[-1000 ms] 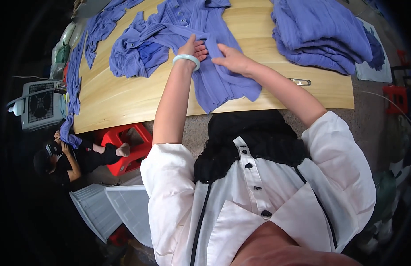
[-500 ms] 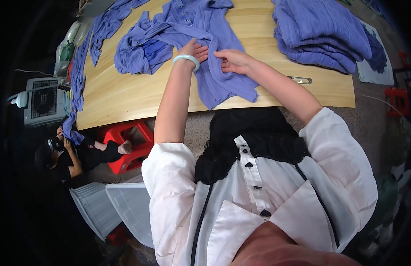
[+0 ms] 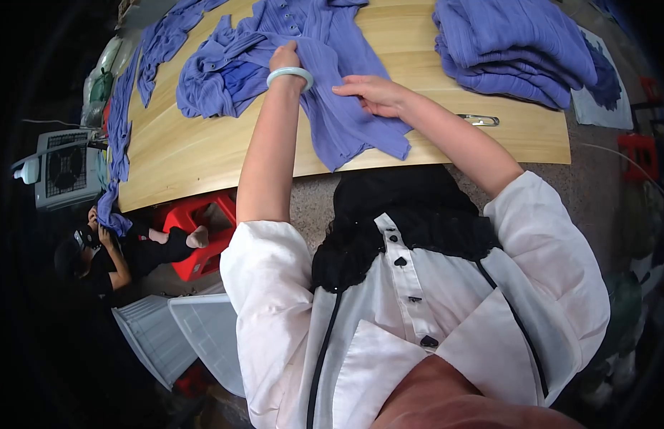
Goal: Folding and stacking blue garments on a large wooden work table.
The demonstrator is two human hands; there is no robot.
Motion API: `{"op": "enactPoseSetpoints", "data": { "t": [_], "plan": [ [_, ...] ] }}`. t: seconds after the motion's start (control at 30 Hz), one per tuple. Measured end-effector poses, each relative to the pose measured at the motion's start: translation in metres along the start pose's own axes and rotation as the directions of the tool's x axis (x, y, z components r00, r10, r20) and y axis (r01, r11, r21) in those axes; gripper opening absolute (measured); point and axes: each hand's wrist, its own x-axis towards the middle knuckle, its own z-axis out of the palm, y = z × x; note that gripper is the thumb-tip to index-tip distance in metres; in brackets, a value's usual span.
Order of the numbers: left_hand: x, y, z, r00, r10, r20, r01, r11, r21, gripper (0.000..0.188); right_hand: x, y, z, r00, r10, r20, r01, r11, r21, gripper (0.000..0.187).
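On my feed the shirt (image 3: 357,127) lies on the table (image 3: 203,154), my right hand (image 3: 373,96) loosely half-open against it, my left hand's (image 3: 282,56) grip untellable, seemingly smoothing, which next calls for light, even pressure.

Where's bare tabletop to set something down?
Bare wood: front left, between the draped cloth and the spread garment; also between that garment and the folded stack. Crowded: centre, with left hand and right hand at the garment.

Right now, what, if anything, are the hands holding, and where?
It can't be told: the left hand and right hand are at the purple garment, fingers partly hidden.
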Motion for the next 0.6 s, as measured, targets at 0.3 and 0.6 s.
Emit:
{"op": "enactPoseSetpoints", "data": {
  "t": [0.3, 0.6],
  "plan": [
    [0.034, 0.018, -0.021, 0.995, -0.03, 0.093, 0.055, 0.958, -0.283, 0.016, -0.016, -0.02, -0.02, 0.998, -0.064, 0.022, 0.067, 0.984, -0.163, 0.036],
    [-0.059, -0.038, -0.068, 0.947, 0.257, 0.193, -0.281, 0.37, 0.886, 0.054, -0.038, -0.004, -0.028, 0.91, -0.395, -0.127, 0.079, 0.466, -0.881, 0.059]
  ]
}}
